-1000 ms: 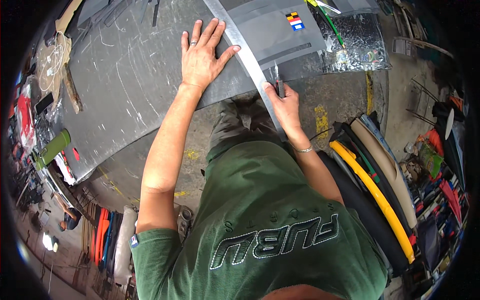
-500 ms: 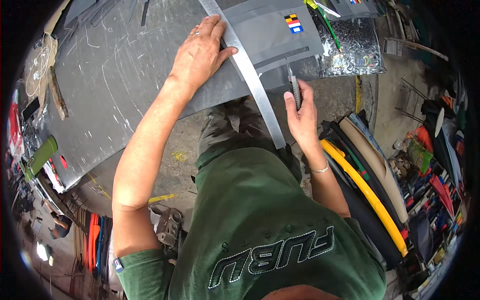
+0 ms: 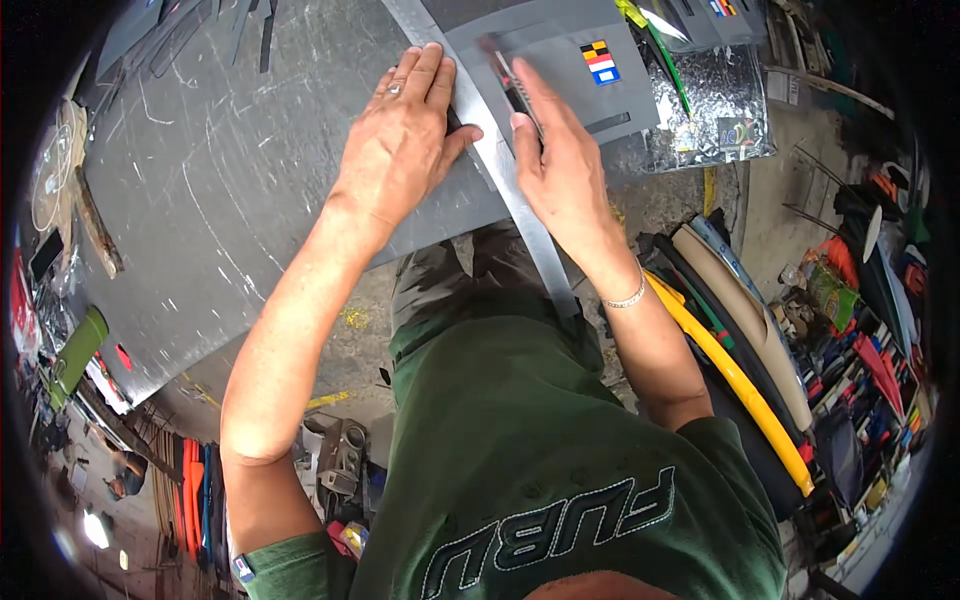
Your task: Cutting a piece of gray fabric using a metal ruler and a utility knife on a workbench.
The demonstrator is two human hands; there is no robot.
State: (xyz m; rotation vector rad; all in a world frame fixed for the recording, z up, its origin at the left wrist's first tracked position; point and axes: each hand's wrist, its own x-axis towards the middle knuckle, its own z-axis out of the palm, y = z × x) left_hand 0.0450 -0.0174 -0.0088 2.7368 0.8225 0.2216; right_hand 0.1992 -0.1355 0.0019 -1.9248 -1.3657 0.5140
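My left hand [image 3: 395, 145] lies flat on the dark work table [image 3: 230, 190], fingers stretched out, its fingertips and thumb against a long metal straightedge [image 3: 492, 150]. The straightedge runs over the table's near edge towards my body. Just to its right, my right hand [image 3: 565, 165] is closed around a utility knife [image 3: 520, 98] pointing away from me; its tip is blurred. Beneath the knife is a grey sheet [image 3: 570, 40] bearing a small patch of coloured flags [image 3: 600, 62]. A narrow dark strip [image 3: 607, 122] lies near the sheet's near edge.
Thin dark offcuts [image 3: 267, 40] lie at the table's far left. A green pen-like stick [image 3: 670, 70] sits beside shiny dark wrapping [image 3: 705, 100] at the right. Rolls of material, one yellow [image 3: 740, 385], stand beside me on the right. A wooden stick [image 3: 97, 225] is at far left.
My right hand has moved up and left with the utility knife, from the table's near edge to over the grey sheet beside the straightedge. My left hand stays pressed in place.
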